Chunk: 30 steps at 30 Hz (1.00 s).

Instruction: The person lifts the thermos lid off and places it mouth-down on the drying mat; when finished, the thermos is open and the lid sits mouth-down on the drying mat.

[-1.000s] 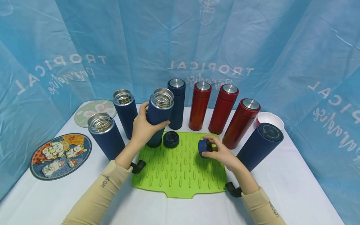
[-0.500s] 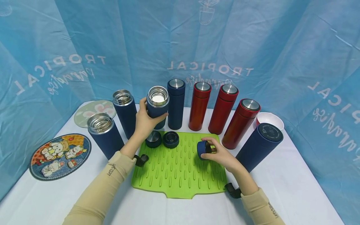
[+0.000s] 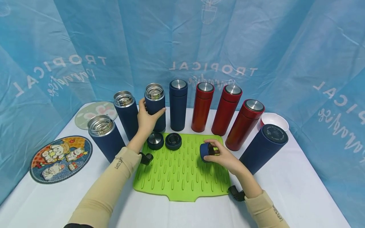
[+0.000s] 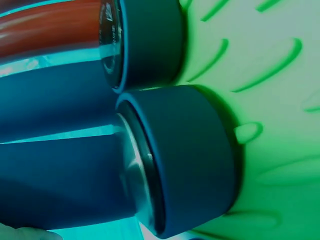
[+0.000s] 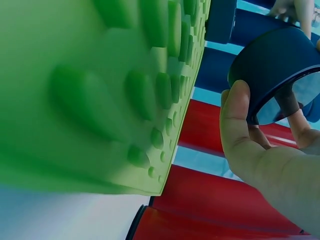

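My left hand grips an uncapped dark blue thermos bottle, upright behind the green mat's back left edge; its steel mouth faces up. In my right hand, thumb and fingers pinch a blue bottle lid tipped on its side above the mat. The right wrist view shows this lid with its hollow side toward the palm. Two more lids lie on the mat: a silver-topped lid and a black-topped lid. Left of the held bottle stand two uncapped blue bottles, one farther back and one nearer.
The green ridged mat lies mid-table. Behind it stand a capped blue bottle and three capped red bottles. At right are a dark-topped blue bottle and a white bowl. A cartoon placemat and a green placemat lie left.
My left hand has carried the blue bottle back and left, off the mat, uncovering the silver-topped lid, and set it upright behind the mat's edge. The right hand with its lid has barely moved.
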{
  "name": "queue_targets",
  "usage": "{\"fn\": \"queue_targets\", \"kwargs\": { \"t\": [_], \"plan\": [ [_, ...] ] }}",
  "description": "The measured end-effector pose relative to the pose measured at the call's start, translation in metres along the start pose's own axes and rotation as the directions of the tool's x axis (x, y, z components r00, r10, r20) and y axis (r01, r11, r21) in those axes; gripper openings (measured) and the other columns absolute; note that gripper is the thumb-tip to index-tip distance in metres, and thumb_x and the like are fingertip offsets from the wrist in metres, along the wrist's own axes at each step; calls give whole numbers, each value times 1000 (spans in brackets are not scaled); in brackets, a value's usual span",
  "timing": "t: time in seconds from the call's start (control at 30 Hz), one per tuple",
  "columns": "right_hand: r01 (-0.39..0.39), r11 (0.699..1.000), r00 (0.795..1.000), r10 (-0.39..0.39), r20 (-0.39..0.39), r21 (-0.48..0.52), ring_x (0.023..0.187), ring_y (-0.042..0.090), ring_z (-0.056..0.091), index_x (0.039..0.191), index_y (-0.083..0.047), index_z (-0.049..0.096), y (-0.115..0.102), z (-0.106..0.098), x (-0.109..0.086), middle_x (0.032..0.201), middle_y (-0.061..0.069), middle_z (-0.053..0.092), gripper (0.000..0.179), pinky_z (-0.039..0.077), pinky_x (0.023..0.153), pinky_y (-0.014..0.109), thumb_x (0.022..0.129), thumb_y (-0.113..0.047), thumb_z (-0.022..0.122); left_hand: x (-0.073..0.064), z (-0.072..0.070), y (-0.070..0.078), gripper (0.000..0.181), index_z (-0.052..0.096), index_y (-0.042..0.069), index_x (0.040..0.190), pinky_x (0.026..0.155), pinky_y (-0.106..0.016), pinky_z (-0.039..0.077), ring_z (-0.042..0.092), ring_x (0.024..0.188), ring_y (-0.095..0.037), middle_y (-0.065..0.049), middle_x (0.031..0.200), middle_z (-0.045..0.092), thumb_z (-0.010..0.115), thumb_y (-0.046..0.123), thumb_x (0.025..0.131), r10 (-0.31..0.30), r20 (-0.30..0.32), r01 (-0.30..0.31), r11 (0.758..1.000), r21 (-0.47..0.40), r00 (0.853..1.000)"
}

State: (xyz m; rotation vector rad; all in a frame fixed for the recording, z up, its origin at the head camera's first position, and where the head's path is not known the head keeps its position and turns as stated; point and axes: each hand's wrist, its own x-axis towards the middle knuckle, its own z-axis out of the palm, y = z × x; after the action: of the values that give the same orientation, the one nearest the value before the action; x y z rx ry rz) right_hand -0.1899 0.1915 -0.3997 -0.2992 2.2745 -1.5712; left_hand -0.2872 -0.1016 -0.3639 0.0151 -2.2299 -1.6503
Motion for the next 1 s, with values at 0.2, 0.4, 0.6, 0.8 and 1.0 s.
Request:
{"fn": "queue_targets", "kwargs": {
  "t": [0.2,0.4,0.6,0.8,1.0],
  "plan": [
    [7,1000,1000,-7,1,-15,112,36,43,137,-17,37,-2,0,0,132,16,37,62,45,84,45,83,-21,68,7,3,-4,84,22,19,143,98,-47,37,44,123,-30,-12,140,38,72,40,78,-47,-17,47,999,0,999],
    [-4,1000,1000,4,-1,-23,112,36,42,137,-17,38,0,1,0,133,16,36,62,45,84,44,83,-21,68,11,5,-9,86,20,18,144,99,-46,36,43,124,-31,-13,141,37,72,39,79,-72,-26,73,997,29,997],
    [2,1000,1000,-2,-2,-30,113,36,42,137,-17,37,-1,0,0,132,15,37,62,45,84,46,83,-21,68,14,5,-10,85,20,19,144,100,-46,35,42,125,-30,-13,141,38,71,40,79,-84,-14,84,996,26,996],
    [3,999,1000,-3,-1,-32,113,35,42,136,-18,38,-1,1,0,132,15,37,61,45,84,46,83,-21,68,16,5,-8,84,20,18,144,100,-45,35,41,126,-29,-12,141,37,71,37,80,-81,-6,81,997,15,997],
    [4,1000,1000,-4,-4,-24,111,35,42,136,-18,39,-1,0,-2,132,15,37,61,45,83,45,83,-20,68,18,5,-10,83,21,18,144,100,-44,35,41,125,-29,-12,140,38,71,36,80,-79,-18,79,996,38,997]
  ]
}}
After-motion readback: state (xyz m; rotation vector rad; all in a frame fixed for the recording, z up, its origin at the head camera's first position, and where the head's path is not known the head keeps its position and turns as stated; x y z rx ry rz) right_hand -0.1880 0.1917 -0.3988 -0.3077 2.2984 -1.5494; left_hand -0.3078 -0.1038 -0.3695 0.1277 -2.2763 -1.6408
